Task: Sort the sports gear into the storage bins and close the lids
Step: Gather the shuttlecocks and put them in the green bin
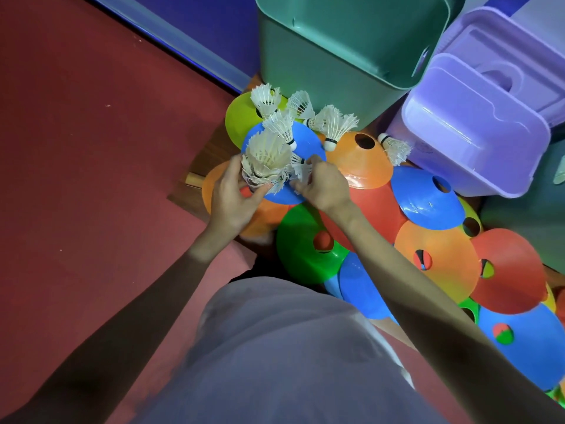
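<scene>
Left hand [232, 197] grips nested stack of white shuttlecocks [269, 162], fingers curled round its base. Right hand [324, 185], just right of stack, pinches single shuttlecock [301, 169] beside it. Loose shuttlecocks [331, 123] lie just beyond both grips on disc cones [360, 157]. Green bin [336, 56] farther beyond; purple bin [477, 130], lid on, to right.
</scene>
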The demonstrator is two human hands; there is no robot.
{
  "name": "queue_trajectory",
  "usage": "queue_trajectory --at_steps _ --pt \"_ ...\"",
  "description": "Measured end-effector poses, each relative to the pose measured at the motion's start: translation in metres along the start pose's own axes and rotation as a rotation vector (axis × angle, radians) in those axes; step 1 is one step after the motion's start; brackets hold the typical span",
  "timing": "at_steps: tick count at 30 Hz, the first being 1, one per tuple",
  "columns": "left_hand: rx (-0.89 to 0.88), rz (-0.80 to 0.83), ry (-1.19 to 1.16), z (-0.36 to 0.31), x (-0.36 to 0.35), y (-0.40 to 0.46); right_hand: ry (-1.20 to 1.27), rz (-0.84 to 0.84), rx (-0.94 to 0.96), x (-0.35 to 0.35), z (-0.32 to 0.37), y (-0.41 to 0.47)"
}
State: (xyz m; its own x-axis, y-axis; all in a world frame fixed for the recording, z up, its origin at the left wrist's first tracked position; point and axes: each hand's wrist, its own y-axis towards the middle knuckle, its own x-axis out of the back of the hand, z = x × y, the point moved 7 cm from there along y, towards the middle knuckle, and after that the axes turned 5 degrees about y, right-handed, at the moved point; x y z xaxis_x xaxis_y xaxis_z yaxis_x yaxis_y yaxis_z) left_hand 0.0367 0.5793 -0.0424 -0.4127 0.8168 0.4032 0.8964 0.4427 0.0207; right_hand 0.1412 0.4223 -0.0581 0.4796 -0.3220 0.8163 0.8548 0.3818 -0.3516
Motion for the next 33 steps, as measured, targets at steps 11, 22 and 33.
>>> queue_trajectory --at_steps 11,22,33 --pt "-0.061 0.003 0.146 0.002 0.007 -0.002 0.486 -0.476 0.024 0.065 -0.017 -0.027" --pt "-0.095 0.072 0.155 -0.002 -0.001 0.003 0.974 -0.246 0.103 0.067 0.031 -0.048" --pt "-0.002 -0.023 0.056 0.006 0.018 -0.002 0.867 -0.191 0.169 0.051 0.056 -0.022"
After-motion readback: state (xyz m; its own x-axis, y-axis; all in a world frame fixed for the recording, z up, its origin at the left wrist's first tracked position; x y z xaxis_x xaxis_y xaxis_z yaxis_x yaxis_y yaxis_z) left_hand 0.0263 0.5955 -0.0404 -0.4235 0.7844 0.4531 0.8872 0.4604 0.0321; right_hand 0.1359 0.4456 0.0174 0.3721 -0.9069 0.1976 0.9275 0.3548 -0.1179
